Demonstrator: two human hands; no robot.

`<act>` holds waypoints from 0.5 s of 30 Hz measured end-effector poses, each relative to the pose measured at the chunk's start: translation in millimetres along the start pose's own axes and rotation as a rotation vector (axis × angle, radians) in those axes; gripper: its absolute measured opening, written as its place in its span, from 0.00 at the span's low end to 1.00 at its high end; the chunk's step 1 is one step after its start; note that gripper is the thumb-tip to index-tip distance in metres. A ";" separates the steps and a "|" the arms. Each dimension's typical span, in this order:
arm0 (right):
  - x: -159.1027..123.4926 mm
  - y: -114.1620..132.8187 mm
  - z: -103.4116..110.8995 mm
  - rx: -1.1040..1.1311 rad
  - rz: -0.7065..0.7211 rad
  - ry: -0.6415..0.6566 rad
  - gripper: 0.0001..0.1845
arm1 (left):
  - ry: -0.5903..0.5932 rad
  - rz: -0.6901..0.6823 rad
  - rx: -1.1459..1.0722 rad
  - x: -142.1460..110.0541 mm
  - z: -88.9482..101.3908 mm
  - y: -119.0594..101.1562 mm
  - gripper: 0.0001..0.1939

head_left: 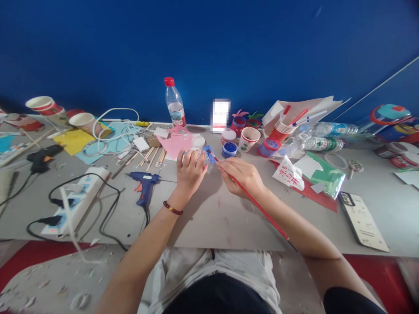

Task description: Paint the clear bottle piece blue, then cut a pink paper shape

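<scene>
My left hand (190, 169) is closed around a small clear object painted blue (208, 155), held just above the grey table (203, 218). My right hand (240, 174) pinches a long red paintbrush (258, 205); its tip touches the blue object and its handle runs back along my right forearm. A bead bracelet (173, 208) circles my left wrist. An open pot of blue paint (229, 149) stands just behind my hands, beside a white pot (228, 136).
A blue glue gun (144, 185) lies left of my hands, a power strip (78, 198) with cables further left. A water bottle (175, 102), pink paper (176, 141), paper cups (249, 138), plastic bottles (324, 135) and a phone (363, 220) crowd the back and right.
</scene>
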State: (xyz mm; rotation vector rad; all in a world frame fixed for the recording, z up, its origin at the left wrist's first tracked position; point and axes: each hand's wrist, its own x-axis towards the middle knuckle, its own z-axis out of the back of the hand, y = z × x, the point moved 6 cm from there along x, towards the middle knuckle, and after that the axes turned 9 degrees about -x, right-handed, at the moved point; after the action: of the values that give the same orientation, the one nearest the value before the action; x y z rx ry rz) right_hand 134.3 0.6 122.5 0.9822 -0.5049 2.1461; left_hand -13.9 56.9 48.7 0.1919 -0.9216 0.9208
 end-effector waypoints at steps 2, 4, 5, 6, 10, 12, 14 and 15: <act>-0.9 1.0 -0.3 0.002 0.003 0.010 0.10 | -0.019 -0.013 0.013 -0.3 0.9 -0.3 0.19; -1.8 2.0 0.3 0.008 0.001 0.023 0.09 | -0.041 -0.029 0.041 -0.1 2.1 -0.8 0.19; -2.2 2.3 0.7 0.010 -0.003 0.032 0.09 | -0.046 -0.030 0.057 0.2 2.5 -0.7 0.19; -2.6 2.5 1.2 0.011 -0.008 0.038 0.09 | -0.048 -0.030 0.072 0.5 2.7 -0.6 0.19; -2.7 1.6 4.3 0.028 -0.014 0.009 0.10 | -0.061 -0.033 0.094 1.7 3.5 -0.4 0.19; -2.3 0.7 5.0 0.036 -0.006 -0.025 0.10 | -0.064 -0.035 0.066 1.5 3.5 -0.3 0.20; -1.8 -0.1 3.4 0.024 0.003 -0.032 0.11 | -0.042 -0.021 0.023 1.2 2.1 0.4 0.20; -1.6 -0.5 2.1 0.013 0.004 -0.024 0.12 | -0.028 -0.007 0.005 1.1 1.4 1.0 0.20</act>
State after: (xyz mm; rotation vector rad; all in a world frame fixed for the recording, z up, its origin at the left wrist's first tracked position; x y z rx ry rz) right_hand 136.4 -1.1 122.6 1.0159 -0.5048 2.1461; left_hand -15.2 57.4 50.2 0.2126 -0.9437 0.9156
